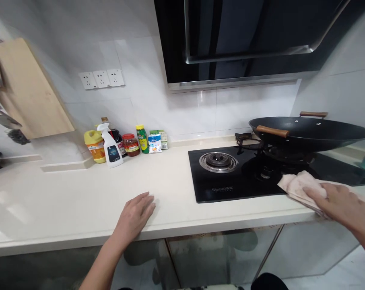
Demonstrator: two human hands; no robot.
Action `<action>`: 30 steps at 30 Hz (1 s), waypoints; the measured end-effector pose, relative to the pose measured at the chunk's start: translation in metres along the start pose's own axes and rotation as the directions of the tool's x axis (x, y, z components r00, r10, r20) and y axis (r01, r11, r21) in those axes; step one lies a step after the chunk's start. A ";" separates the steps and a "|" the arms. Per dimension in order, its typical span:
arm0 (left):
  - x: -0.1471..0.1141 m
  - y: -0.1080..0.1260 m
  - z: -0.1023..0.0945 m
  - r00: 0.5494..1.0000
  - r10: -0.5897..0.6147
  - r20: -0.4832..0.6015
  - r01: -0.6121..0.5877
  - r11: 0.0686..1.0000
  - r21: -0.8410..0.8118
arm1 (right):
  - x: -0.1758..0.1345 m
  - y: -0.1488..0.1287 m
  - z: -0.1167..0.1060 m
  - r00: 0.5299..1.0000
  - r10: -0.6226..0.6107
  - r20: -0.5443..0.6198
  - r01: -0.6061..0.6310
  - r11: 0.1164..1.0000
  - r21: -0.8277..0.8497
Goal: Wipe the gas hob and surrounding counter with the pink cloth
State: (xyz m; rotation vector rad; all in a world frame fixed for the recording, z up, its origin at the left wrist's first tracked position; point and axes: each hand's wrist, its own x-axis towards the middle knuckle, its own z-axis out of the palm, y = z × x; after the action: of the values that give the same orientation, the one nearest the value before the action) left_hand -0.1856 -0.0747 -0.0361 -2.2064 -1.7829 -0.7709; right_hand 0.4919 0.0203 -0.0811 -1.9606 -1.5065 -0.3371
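Gripping a pale pink cloth (pixel 300 187), the right hand (pixel 343 201) has its fingers closed over the bunched fabric, which lies beneath and just ahead of them across the front edge of the black stove (pixel 245 189). Beyond those fingers sits a wok (pixel 312 131). The left hand (pixel 137 213) rests on the white counter (pixel 79 201), its fingers extended, loosely together and holding nothing. Farther back from the left fingers stand a spray bottle (pixel 113 151) and a red-lidded jar (pixel 130 146), near the wall.
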 end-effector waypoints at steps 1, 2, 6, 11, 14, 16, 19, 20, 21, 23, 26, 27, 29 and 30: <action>-0.001 0.001 0.000 1.000 -0.020 0.012 0.020 1.000 -0.005 | -0.012 -0.018 0.000 0.999 0.018 0.049 -0.016 0.999 -0.050; -0.001 0.003 -0.001 0.999 -0.040 0.032 0.040 0.999 -0.006 | -0.025 -0.041 -0.001 0.997 -0.009 0.082 0.015 0.997 -0.080; 0.002 0.014 -0.004 0.990 -0.090 0.105 0.091 0.996 -0.003 | -0.081 -0.157 -0.014 0.933 -0.307 0.188 0.305 0.952 0.041; 0.003 0.013 -0.007 0.986 -0.130 0.108 0.140 0.986 -0.092 | -0.134 -0.307 -0.029 0.720 -0.622 0.306 0.528 0.778 0.341; 0.005 0.010 -0.010 0.979 -0.178 0.104 0.195 0.963 -0.187 | -0.156 -0.373 -0.027 0.568 -0.778 0.269 0.609 0.617 0.499; 0.007 0.010 -0.014 0.968 -0.227 0.110 0.249 0.930 -0.269 | -0.166 -0.401 -0.025 0.479 -0.847 0.230 0.634 0.515 0.577; 0.007 0.014 -0.018 0.950 -0.290 0.115 0.312 0.883 -0.351 | -0.175 -0.414 -0.026 0.427 -0.889 0.167 0.657 0.432 0.617; 0.007 0.015 -0.019 0.948 -0.297 0.118 0.320 0.879 -0.355 | -0.176 -0.410 -0.028 0.428 -0.891 0.154 0.661 0.425 0.618; 0.007 0.016 -0.019 0.948 -0.295 0.120 0.318 0.882 -0.348 | -0.175 -0.403 -0.030 0.434 -0.889 0.145 0.662 0.424 0.618; 0.006 0.017 -0.019 0.952 -0.285 0.115 0.307 0.897 -0.318 | -0.172 -0.382 -0.034 0.451 -0.882 0.132 0.658 0.429 0.619; 0.005 0.016 -0.017 0.954 -0.284 0.094 0.299 0.913 -0.277 | -0.163 -0.338 -0.035 0.481 -0.869 0.119 0.647 0.443 0.620; 0.005 0.016 -0.016 0.955 -0.282 0.090 0.296 0.916 -0.270 | -0.158 -0.321 -0.032 0.493 -0.862 0.118 0.646 0.454 0.613; 0.006 0.016 -0.016 0.959 -0.270 0.092 0.285 0.921 -0.267 | -0.146 -0.282 -0.025 0.530 -0.839 0.122 0.651 0.495 0.575; 0.005 0.016 -0.016 0.960 -0.264 0.096 0.280 0.922 -0.267 | -0.139 -0.260 -0.021 0.561 -0.817 0.131 0.652 0.534 0.538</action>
State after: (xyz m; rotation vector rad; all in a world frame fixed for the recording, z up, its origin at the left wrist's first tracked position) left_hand -0.1735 -0.0817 -0.0170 -2.1877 -2.1604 -1.0878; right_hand 0.2094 -0.0624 -0.0571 -0.9291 -2.4139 0.0531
